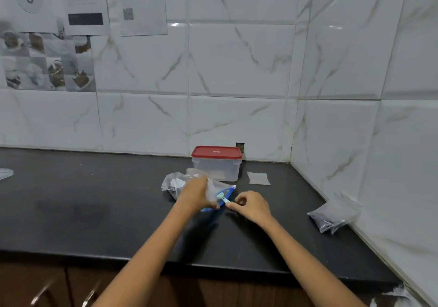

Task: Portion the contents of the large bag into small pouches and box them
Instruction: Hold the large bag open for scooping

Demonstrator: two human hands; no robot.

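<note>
My left hand (198,194) grips a small clear pouch (211,191) and holds it upright over a blue zip bag (226,194) lying on the black counter (94,200). My right hand (252,204) pinches the handle of a light green spoon (222,198) whose bowl points toward the pouch. A crumpled clear large bag (173,182) lies just behind my left hand. The clear box with a red lid (216,165) stands shut at the back by the wall.
An empty flat pouch (258,178) lies right of the box. Filled pouches with dark contents (334,214) lean against the right wall. Another clear plastic piece (6,173) shows at the far left edge. Tiled walls close the back and right.
</note>
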